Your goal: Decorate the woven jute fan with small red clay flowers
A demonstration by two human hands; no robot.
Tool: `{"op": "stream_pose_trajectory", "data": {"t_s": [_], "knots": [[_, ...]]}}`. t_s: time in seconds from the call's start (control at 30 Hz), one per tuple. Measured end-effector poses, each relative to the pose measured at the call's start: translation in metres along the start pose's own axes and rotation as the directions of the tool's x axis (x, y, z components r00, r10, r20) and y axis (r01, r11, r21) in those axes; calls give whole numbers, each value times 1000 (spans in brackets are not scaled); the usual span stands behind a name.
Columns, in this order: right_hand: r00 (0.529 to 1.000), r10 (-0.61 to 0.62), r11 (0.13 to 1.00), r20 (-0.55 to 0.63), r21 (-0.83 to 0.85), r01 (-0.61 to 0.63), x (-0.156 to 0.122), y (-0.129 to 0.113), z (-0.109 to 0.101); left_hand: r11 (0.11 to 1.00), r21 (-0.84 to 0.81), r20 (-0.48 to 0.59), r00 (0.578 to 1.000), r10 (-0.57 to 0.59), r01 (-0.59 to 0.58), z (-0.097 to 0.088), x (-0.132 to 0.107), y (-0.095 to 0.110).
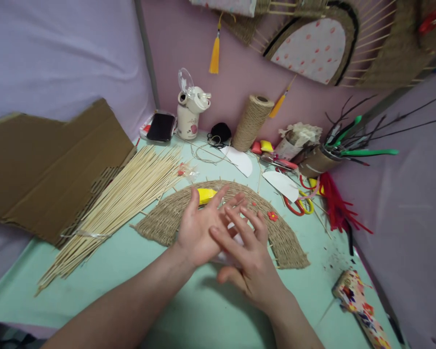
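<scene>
My left hand (201, 232) is held palm up with its fingers spread. Over its fingers lies my right hand (250, 257), palm down, fingers stretched out and touching the left hand. I see nothing held, though the space between the hands is partly hidden. Beneath both hands a fan-shaped woven twine piece (287, 242) lies on the table, thin sticks poking from its edge. A red flower (272, 216) sits on its right side. A yellow packet (206, 195) shows just behind my left hand.
A bundle of thin bamboo sticks (131, 184) and folded cardboard (58, 160) lie left. Behind stand a white bottle (188, 121) and a twine spool (250, 123). On the right are scissors (307, 204), red pipe cleaners (336, 203) and a flower-patterned glue gun (359, 300).
</scene>
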State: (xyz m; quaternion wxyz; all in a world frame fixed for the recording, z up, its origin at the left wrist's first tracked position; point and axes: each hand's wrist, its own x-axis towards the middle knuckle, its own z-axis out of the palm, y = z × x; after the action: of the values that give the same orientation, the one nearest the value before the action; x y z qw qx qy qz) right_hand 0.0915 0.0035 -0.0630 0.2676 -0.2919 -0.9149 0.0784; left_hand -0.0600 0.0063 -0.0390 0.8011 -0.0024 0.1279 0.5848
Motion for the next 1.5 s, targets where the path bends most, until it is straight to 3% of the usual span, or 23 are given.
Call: {"op": "stream_pose_trajectory", "data": {"t_s": [0.13, 0.23, 0.4, 0.53, 0.7, 0.83, 0.9, 1.0, 1.17, 1.5], "knots": [[997, 62, 998, -51, -14, -63, 0, 2, 1, 1000, -24, -30, 999, -14, 13, 0, 0, -1], [1000, -5, 1000, -6, 11, 5, 1, 2, 2, 997, -30, -28, 997, -71, 71, -1, 1, -2], [997, 51, 999, -50, -6, -51, 0, 3, 3, 998, -39, -28, 999, 38, -39, 0, 2, 1], [1000, 2, 1000, 15, 3, -2, 0, 2, 3, 998, -36, -25, 999, -46, 45, 0, 2, 3], [999, 40, 999, -21, -10, -40, 1, 2, 2, 997, -36, -14, 997, 72, -72, -1, 2, 7], [1000, 10, 1000, 10, -2, -10, 2, 1, 2, 999, -30, -12, 999, -29, 29, -3, 3, 4], [1000, -16, 1000, 8, 10, 16, 1, 0, 2, 1000, -23, -9, 1000, -20, 19, -3, 3, 4], [998, 38, 999, -43, 3, -38, 1, 1, 2, 999, -27, -23, 999, 32, -33, -2, 3, 3], [999, 17, 999, -39, 42, -15, 2, 3, 2, 998, -38, -20, 998, -59, 59, -1, 2, -2], [954, 119, 983, -276, 169, -74, 4, 5, -3, 997, -20, 13, 997, -70, 70, 1, 2, -2]]}}
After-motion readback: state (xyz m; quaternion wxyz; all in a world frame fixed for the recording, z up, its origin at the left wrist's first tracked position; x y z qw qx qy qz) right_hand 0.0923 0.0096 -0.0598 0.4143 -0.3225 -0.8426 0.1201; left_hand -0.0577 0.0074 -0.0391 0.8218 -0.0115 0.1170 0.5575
